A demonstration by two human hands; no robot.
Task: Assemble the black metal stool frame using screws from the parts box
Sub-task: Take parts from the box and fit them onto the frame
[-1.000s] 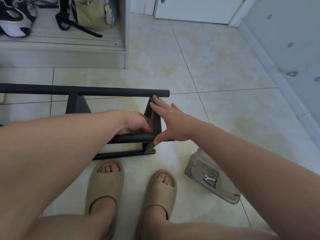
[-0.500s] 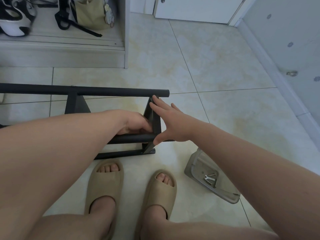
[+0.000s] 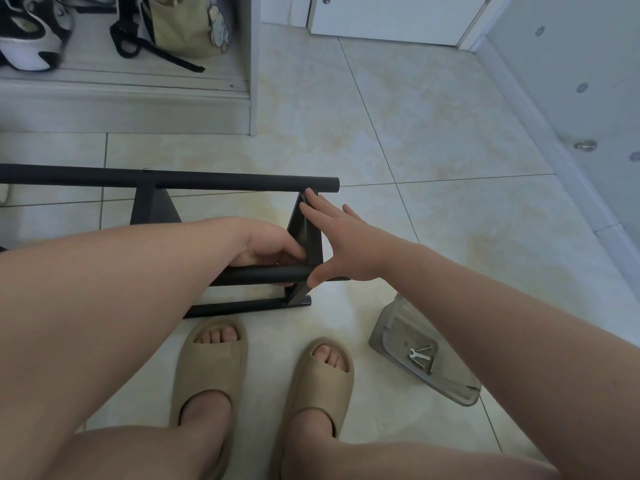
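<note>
I judge the job to be somewhere in the middle. The black stool frame (image 3: pixel 207 183) lies on its side on the floor, and its tubes and plates already hang together as 1 piece. I cannot see whether the joint under my hands has its screw in. My left hand (image 3: pixel 266 249) is curled round the middle tube (image 3: pixel 263 273), holding it just left of the end plate (image 3: pixel 306 237). My right hand (image 3: pixel 343 247) is spread wide and holds nothing. Its straight fingers lie flat against the outer face of that plate, and its thumb sits at the tube's end. This looks to me like lining up or steadying the joint, not driving a screw, since neither hand has a tool or fastener in it. The parts box (image 3: pixel 391 327) sits on the floor below my right forearm, nearer to me than the hand and well apart from the frame. Its contents suggest fastening is left to do. I count 3 tubes and 2 triangular plates in view, the second plate (image 3: pixel 152 209) being beyond my left forearm. There is 1 parts box, 1 small wrench (image 3: pixel 417 355) in it, and what look like 2 screws (image 3: pixel 423 348) beside the wrench, though they are too small to be sure.
</note>
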